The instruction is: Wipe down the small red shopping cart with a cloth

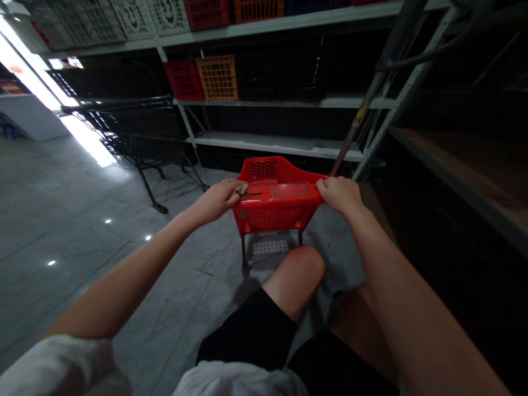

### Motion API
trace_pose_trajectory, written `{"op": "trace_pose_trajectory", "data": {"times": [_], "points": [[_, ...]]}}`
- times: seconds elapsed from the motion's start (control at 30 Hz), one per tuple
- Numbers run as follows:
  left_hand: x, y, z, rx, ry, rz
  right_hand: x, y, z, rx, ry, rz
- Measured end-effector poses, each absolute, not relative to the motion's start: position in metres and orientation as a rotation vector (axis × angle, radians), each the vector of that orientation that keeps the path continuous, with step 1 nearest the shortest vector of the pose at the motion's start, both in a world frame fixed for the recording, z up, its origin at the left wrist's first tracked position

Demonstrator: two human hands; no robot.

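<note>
Gripping, in the head view, the red cart [268, 219] with both hands, apart from each other on its near top bar: left hand [218, 199] clamped round the left end, beside a small tan thing [242, 190] too blurred to name, right hand [340, 193] clamped on the right end. Showing between them a rectangular label panel [291, 191], too blurred to read. Facing a white shelf [256, 141] beyond, loaded with red and orange crates [217, 78] and, far left, white crates [168, 16] bearing a smiling-face motif. Passing, at right, a slanted pole [347, 143] with an unreadable yellow-and-red sticker [359, 116]; at left, a black cart [136, 144].
</note>
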State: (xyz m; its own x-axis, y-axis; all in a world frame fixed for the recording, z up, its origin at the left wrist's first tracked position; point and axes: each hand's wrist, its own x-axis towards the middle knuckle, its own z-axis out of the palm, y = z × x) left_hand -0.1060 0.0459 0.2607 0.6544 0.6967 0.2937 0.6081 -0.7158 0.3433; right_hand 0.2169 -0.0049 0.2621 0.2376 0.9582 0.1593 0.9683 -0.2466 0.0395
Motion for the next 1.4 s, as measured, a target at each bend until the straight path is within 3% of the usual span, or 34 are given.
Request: {"op": "trace_pose_trajectory", "data": {"times": [0.13, 0.27, 0.5, 0.77, 0.93, 1.2, 1.4], "points": [[-0.089, 0.005, 0.227, 2.655, 1.334, 0.971, 0.204, -0.014, 0.264, -2.339, -1.88, -0.256], [-0.042, -0.025, 0.218, 2.663, 1.592, 1.048, 0.158, -0.024, 0.26, -2.02, -2.01, -0.359], [-0.047, -0.036, 0.223, 2.803, 1.08, 0.904, 0.179, -0.024, 0.253, -1.911, -2.095, -0.34], [-0.057, 0.063, 0.174, 2.345, 0.97, 0.993, 0.231, -0.01, 0.248, -1.795, -2.199, -0.213], [-0.037, 0.07, 0.189, 2.359, 1.0, 0.819, 0.249, -0.002, 0.25, -1.83, -2.253, -0.23], [-0.026, -0.002, 0.202, 2.379, 0.789, 1.019, 0.248, 0.002, 0.256, -2.248, -1.935, -0.171], [0.009, 0.068, 0.219, 2.481, 0.396, 0.672, 0.245, 0.022, 0.258, -2.286, -1.946, -0.087]]}}
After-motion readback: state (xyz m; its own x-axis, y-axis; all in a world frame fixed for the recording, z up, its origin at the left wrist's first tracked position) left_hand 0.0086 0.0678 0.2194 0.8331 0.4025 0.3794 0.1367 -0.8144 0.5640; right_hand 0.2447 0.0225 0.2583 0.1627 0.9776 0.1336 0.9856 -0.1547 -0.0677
